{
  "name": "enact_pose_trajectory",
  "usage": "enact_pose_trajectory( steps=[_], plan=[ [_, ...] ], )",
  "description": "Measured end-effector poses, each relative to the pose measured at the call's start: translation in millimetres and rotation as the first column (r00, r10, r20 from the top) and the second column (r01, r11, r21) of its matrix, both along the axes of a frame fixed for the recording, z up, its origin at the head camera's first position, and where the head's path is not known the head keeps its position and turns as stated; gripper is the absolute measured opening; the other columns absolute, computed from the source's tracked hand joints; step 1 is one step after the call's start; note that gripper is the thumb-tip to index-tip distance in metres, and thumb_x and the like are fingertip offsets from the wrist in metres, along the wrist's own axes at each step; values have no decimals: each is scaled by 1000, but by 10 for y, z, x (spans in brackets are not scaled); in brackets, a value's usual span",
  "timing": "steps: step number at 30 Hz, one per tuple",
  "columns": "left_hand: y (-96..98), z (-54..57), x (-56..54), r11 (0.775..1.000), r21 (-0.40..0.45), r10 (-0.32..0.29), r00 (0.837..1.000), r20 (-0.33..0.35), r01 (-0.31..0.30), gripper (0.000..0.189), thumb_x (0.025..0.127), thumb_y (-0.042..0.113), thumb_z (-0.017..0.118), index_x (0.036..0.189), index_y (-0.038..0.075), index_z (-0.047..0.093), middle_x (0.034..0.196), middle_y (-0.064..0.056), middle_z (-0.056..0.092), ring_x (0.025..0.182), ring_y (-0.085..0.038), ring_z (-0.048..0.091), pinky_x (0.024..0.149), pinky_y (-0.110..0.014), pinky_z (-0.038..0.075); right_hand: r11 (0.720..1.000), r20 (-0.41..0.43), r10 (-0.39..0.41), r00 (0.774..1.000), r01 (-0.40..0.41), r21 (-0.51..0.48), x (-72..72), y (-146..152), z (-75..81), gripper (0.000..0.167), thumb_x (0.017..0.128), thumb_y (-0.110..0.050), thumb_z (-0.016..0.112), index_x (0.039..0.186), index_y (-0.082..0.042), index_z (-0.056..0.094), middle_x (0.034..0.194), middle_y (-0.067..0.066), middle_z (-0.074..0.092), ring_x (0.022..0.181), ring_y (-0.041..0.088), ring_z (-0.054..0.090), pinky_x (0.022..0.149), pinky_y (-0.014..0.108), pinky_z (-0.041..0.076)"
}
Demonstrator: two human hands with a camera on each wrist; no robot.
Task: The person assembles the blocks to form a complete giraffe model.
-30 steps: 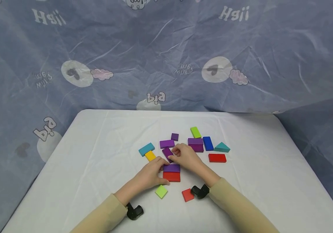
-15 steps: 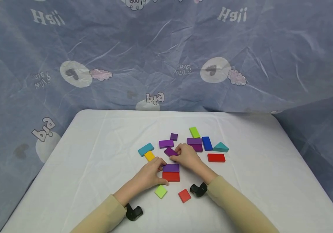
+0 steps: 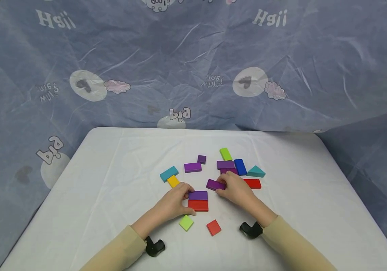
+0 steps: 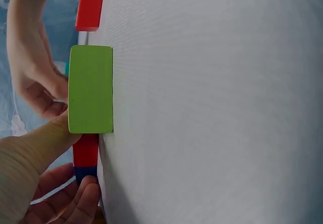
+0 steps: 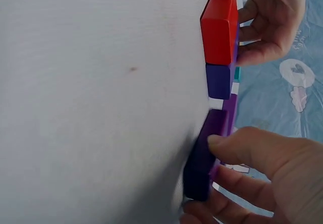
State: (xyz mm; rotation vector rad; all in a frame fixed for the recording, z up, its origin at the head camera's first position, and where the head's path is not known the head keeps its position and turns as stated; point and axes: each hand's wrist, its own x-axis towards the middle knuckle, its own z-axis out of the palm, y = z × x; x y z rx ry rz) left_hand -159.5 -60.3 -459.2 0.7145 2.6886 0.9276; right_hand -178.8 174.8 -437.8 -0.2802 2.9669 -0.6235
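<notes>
My left hand (image 3: pixel 172 203) grips the left end of two blocks lying side by side, a violet block (image 3: pixel 198 195) behind and a red block (image 3: pixel 198 205) in front. In the right wrist view its thumb lies at the red block's end, with the fingers curled along the far side. My right hand (image 3: pixel 236 191) pinches a dark purple block (image 3: pixel 215 184) between thumb and fingers, just behind and right of that pair. The right wrist view shows this purple block (image 5: pixel 204 153) tilted, thumb on its near face. A lime green square block (image 3: pixel 186 223) lies in front of my left hand.
A small red block (image 3: pixel 214 227) lies near the front. Behind are teal (image 3: pixel 169 174), yellow (image 3: pixel 173 181) and purple blocks (image 3: pixel 193 167). Blue (image 3: pixel 240 167), green (image 3: pixel 225 154), red (image 3: pixel 253 183) and teal triangular blocks (image 3: pixel 256 171) lie at the right.
My right hand has moved right and slightly toward me with the purple block, which has turned from steeply slanted to nearly crosswise. The left hand has stayed on its two blocks.
</notes>
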Motion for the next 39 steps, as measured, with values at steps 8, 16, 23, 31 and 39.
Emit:
enact_pose_trajectory(
  steps=[8, 16, 23, 31, 39],
  plan=[
    [3, -15, 4, 998, -59, -26, 999, -27, 24, 64, 77, 34, 84, 133, 12, 61, 111, -2, 58, 92, -11, 53, 81, -25, 52, 994, 53, 103, 993, -104, 25, 245, 117, 65, 26, 77, -13, 82, 101, -12, 72, 91, 1, 59, 79, 12, 53, 70, 28, 54],
    [9, -13, 8, 996, -84, -26, 999, -45, 23, 63, 78, 35, 84, 131, 10, 61, 112, -3, 58, 97, -13, 55, 89, -30, 54, 991, 55, 131, 990, -131, -9, 369, 82, 27, 24, 77, -13, 82, 100, -15, 73, 91, -4, 59, 79, 8, 53, 71, 24, 53],
    [17, -13, 17, 995, -101, -33, 998, -57, 27, 63, 77, 37, 84, 130, 10, 61, 114, -3, 59, 104, -16, 56, 94, -34, 54, 993, 56, 117, 992, -117, -4, 401, 63, 10, 26, 77, -14, 83, 101, -15, 74, 93, -5, 61, 83, 8, 55, 79, 28, 56],
    [19, 0, 19, 995, -94, -40, 998, -55, 35, 65, 76, 36, 85, 130, 9, 62, 113, -4, 60, 102, -16, 56, 93, -32, 54, 990, 22, 138, 990, -137, -9, 434, 84, -5, 27, 77, -15, 83, 103, -14, 74, 93, -4, 61, 81, 7, 54, 75, 27, 55],
    [16, 5, 25, 994, -101, -43, 996, -83, 35, 66, 77, 36, 84, 132, 8, 62, 113, -4, 60, 102, -16, 57, 93, -32, 54, 989, 61, 147, 987, -146, -23, 386, 112, 10, 31, 77, -19, 84, 106, -15, 73, 90, -5, 60, 78, 7, 53, 71, 22, 53]
  ],
)
